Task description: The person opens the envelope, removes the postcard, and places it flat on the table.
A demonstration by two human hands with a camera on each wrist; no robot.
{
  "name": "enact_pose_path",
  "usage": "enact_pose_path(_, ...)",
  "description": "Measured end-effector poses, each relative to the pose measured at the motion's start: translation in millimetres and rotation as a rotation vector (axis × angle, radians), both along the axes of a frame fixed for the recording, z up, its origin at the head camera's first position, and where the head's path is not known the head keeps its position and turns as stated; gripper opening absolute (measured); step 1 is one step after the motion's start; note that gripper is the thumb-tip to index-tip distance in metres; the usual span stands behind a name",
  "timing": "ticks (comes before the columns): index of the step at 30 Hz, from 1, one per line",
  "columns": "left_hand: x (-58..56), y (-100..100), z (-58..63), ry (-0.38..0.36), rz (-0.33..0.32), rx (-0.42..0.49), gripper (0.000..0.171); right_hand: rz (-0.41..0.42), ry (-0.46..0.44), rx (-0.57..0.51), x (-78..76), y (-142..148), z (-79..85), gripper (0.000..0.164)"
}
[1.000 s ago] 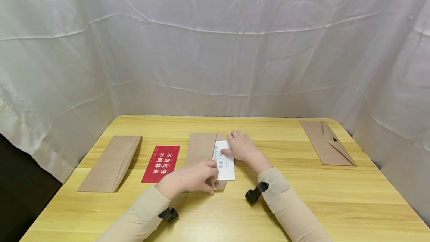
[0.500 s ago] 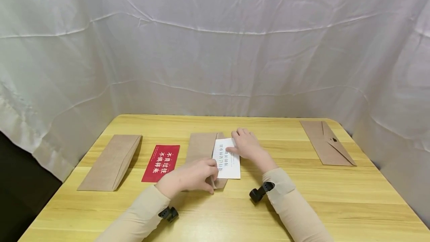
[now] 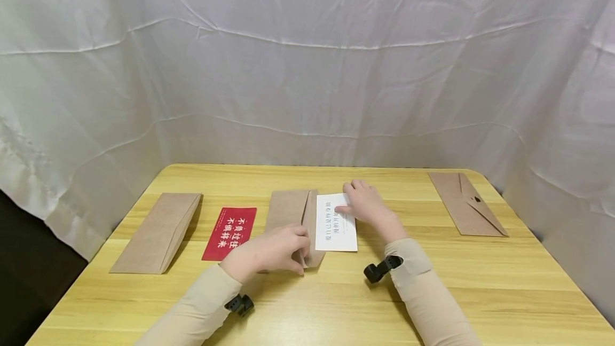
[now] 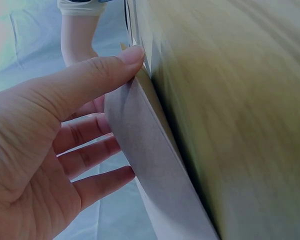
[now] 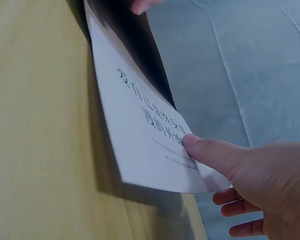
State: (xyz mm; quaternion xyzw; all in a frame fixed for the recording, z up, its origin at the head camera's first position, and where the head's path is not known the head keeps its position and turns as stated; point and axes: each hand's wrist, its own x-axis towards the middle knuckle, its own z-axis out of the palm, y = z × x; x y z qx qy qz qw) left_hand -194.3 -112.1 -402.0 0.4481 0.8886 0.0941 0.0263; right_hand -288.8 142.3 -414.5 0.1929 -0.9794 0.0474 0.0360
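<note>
A brown paper envelope (image 3: 284,208) lies mid-table with its mouth and flap toward the right. At its near side, my left hand (image 3: 275,250) pinches the paper; in the left wrist view the thumb lies over the envelope edge (image 4: 147,155) with the other fingers behind. My right hand (image 3: 369,208) holds a white card (image 3: 332,236) with printed characters by its far right corner. Seen from the right wrist, the thumb presses the card's (image 5: 132,142) printed face, fingers behind it. The card's left side overlaps the envelope flap, beside the gaping mouth.
A red card (image 3: 231,233) with white characters lies left of the middle envelope. Farther left rests another brown envelope (image 3: 154,234), its right side slightly raised. A closed brown envelope (image 3: 461,204) sits at the back right. White curtains (image 3: 307,84) hang behind the wooden table (image 3: 336,314).
My right hand has moved right and slightly away with the white card, sliding it out from the envelope's mouth so more of its print shows. My left hand has stayed on the envelope.
</note>
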Motion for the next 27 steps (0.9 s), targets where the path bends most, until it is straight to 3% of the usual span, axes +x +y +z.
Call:
enact_pose_path(14, -0.5, -1.0, -1.4, 0.009, -0.017, 0.021, 0.029, -0.033, -0.049, -0.033, 1.4, 21.7, 5.5, 0.06)
enact_pose_path(27, -5.6, -0.3, -4.8, -0.068, -0.04, 0.067, 0.027, -0.072, -0.13, -0.047, -6.3, 40.7, -1.8, 0.058)
